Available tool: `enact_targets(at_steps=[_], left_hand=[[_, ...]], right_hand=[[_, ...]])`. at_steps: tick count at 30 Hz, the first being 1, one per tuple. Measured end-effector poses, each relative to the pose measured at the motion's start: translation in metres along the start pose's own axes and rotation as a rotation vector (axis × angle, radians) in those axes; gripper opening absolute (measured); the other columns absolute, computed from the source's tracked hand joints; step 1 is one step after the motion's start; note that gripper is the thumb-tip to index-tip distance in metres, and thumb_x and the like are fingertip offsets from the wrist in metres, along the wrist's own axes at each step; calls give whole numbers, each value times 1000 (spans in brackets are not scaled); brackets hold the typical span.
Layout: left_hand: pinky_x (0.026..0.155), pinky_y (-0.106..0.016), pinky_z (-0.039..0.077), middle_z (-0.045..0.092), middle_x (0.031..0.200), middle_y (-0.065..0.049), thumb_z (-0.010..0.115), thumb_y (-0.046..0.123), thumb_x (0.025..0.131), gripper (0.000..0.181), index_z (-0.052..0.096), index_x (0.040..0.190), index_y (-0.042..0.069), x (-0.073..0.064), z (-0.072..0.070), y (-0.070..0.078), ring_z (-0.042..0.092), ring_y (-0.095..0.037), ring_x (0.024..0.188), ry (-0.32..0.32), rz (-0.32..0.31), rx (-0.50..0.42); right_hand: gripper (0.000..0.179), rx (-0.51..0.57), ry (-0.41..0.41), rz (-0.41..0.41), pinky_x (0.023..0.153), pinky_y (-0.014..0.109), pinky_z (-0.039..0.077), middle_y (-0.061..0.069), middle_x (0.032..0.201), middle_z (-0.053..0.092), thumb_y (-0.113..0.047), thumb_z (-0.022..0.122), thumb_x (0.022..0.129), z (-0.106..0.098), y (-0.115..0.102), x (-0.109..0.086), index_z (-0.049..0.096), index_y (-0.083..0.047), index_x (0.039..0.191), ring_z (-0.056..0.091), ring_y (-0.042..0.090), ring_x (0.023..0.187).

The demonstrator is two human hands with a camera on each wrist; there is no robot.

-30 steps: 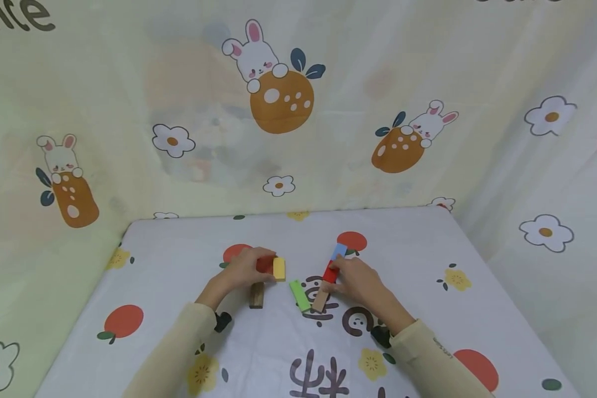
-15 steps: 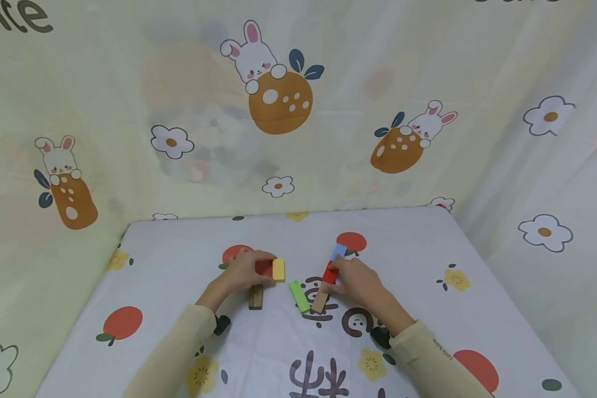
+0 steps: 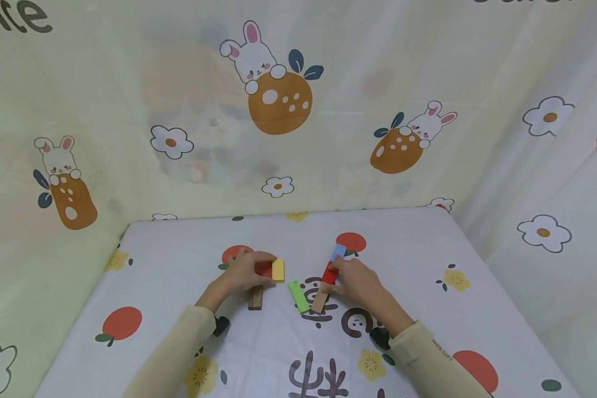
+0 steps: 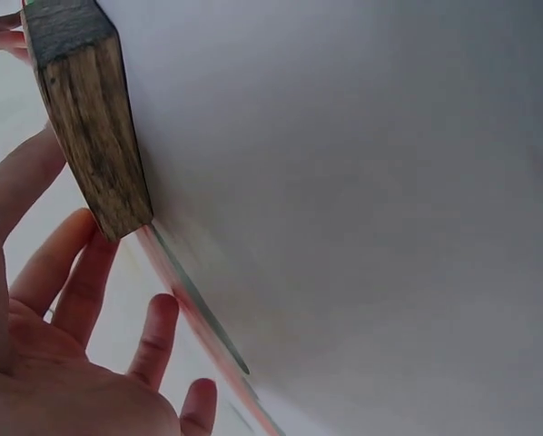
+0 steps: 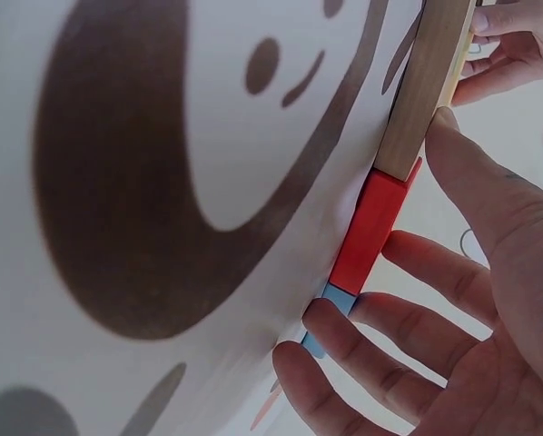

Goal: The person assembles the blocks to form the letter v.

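In the head view my left hand (image 3: 241,271) has its thumb and index finger at the two ends of a yellow block (image 3: 278,271), pinching it. A dark red piece (image 3: 264,268) shows between those fingers, partly hidden. Just in front lies a dark brown wooden block (image 3: 255,298), seen close up in the left wrist view. My right hand (image 3: 358,281) touches a slanted row of blocks: light wood (image 3: 320,299), red (image 3: 330,272) and blue (image 3: 338,252). In the right wrist view its thumb meets the light wooden block (image 5: 426,91) while loosely bent fingers rest along the red (image 5: 371,232) and blue ones.
A light green block (image 3: 299,297) lies between the hands, its near end close to the light wooden block. The white tablecloth (image 3: 418,309) carries printed fruit, flowers and lettering. Patterned curtains (image 3: 338,166) hang behind the table and at both sides.
Both hands and the blocks hold almost the same places. The whole head view has shifted very slightly.
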State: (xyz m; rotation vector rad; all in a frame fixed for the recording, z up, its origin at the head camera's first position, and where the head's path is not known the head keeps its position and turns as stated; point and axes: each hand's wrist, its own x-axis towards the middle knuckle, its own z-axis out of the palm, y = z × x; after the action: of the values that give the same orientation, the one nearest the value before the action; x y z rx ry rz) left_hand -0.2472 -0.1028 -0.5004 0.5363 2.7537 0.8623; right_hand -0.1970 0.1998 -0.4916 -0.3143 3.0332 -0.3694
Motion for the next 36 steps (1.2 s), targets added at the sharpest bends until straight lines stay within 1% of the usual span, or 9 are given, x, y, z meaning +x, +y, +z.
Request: enact_targets(at_steps=[5, 9, 12, 16, 25, 29, 34, 36], left_hand=[[108, -64, 30, 69, 146, -1, 91, 33, 84, 60, 71, 140, 23, -1, 2, 0, 42, -29, 133, 15, -23, -3], [109, -65, 30, 69, 146, -1, 91, 34, 84, 61, 70, 140, 23, 0, 2, 0, 43, -28, 132, 21, -27, 3], [107, -64, 30, 69, 147, 0, 91, 34, 84, 60, 71, 140, 23, 0, 3, -1, 43, -28, 132, 22, -21, 12], [106, -63, 30, 68, 147, -1, 90, 33, 85, 60, 70, 140, 23, 0, 3, 0, 42, -29, 132, 18, -21, 18], [109, -67, 27, 65, 151, -2, 91, 35, 84, 63, 69, 143, 25, 1, 3, 3, 42, -32, 136, 13, -31, 36], [109, -67, 26, 66, 150, -2, 91, 34, 84, 61, 71, 140, 24, 1, 3, 4, 43, -32, 134, 24, -37, 25], [112, -71, 20, 68, 147, -2, 92, 34, 83, 60, 72, 138, 23, -1, 4, 5, 44, -31, 132, 46, -41, 1], [113, -72, 19, 69, 147, -3, 91, 34, 83, 59, 72, 138, 23, -2, 5, 6, 44, -31, 132, 58, -43, -7]], right_hand=[[64, 5, 8, -4, 96, 47, 63, 16, 154, 60, -41, 90, 83, 0, -1, -1, 71, -11, 135, 66, 35, 128], [64, 2, 6, -7, 94, 45, 64, 16, 154, 61, -41, 90, 83, -1, -2, -2, 71, -11, 136, 66, 34, 125], [62, 7, -5, -10, 94, 48, 63, 17, 155, 60, -43, 89, 84, -2, -2, -2, 71, -11, 135, 66, 36, 126], [62, 22, -19, -6, 98, 52, 62, 18, 157, 57, -46, 86, 86, -3, -2, -2, 71, -11, 135, 64, 40, 130], [66, 5, -17, -6, 98, 50, 62, 18, 156, 58, -51, 85, 86, -4, -2, -2, 71, -11, 137, 65, 39, 130], [66, 13, -22, -4, 97, 51, 63, 18, 157, 57, -50, 86, 86, -4, -2, -1, 71, -10, 136, 65, 39, 129], [66, 5, -17, -9, 92, 48, 63, 18, 155, 60, -50, 86, 86, -4, -2, -3, 71, -10, 136, 67, 37, 124], [65, 1, -11, -10, 93, 48, 63, 17, 155, 60, -50, 85, 86, -3, -2, -3, 71, -11, 136, 67, 37, 124]])
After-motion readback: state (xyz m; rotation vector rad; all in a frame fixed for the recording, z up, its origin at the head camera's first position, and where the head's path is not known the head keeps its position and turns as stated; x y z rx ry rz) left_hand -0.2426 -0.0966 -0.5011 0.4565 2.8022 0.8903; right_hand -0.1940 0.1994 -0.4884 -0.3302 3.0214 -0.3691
